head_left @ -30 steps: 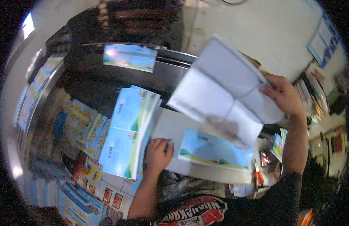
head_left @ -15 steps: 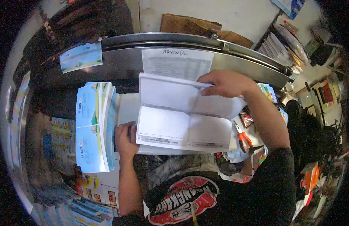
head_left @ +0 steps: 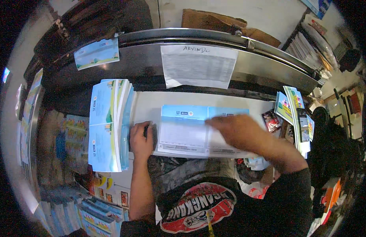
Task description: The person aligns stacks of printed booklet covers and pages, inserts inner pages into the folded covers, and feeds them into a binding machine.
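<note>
A printed sheet with pale blue upper panels and white lower panels lies across the white work surface in front of me. Over its right half is my right hand, blurred, with fingers pointing left near the sheet's middle fold line. Beside the sheet's left edge rests my left hand, its fingers curled around something small and dark that I cannot make out. Just left of that hand stands a thick stack of blue printed sheets with green landscape pictures.
A paper with handwriting hangs on the metal bar behind the surface. Another blue sheet hangs at its left. Colourful booklets stand at the right. Bundles of blue booklets lie low at the left.
The white folded sheet that my right hand held raised is down; a blue-topped sheet shows there now. My right hand has lowered toward the surface. The whole view has shifted slightly.
</note>
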{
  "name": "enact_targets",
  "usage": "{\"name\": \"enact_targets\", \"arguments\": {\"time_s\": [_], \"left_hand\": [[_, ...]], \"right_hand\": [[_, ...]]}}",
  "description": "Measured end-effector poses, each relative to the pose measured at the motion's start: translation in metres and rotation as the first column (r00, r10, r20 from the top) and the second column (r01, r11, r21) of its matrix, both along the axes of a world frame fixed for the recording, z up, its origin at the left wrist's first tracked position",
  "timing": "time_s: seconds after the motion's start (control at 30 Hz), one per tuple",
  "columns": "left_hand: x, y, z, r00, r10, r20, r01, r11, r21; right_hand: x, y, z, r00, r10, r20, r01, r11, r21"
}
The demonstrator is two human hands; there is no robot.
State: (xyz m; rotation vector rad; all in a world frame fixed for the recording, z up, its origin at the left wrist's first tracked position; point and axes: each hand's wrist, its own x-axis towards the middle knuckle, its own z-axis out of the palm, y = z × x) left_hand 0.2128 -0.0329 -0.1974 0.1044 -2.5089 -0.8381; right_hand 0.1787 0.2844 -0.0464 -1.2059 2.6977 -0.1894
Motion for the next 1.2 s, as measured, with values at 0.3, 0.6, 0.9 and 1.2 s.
{"name": "enact_targets", "arguments": {"time_s": [0.3,0.6,0.9,1.2], "left_hand": [[0.003,0.0,0.007,0.996,-0.083,-0.033,0.086,0.993,0.085],[0.053,0.092,0.064,0.914,-0.363,-0.183,0.309,0.913,-0.266],[0.055,0.129,0.01,0.879,-0.458,0.134,0.476,0.826,-0.302],[0.053,0.126,0.009,0.877,-0.455,0.153,0.48,0.812,-0.332]], "right_hand": [[0.063,-0.007,-0.068,0.978,-0.007,-0.208,0.036,0.99,0.135],[-0.043,0.021,-0.008,0.775,0.023,0.632,0.035,0.996,-0.078],[-0.134,0.006,-0.011,0.973,-0.057,0.225,0.036,0.995,0.097],[-0.146,0.01,-0.019,0.969,-0.01,0.246,-0.001,0.999,0.044]]}}
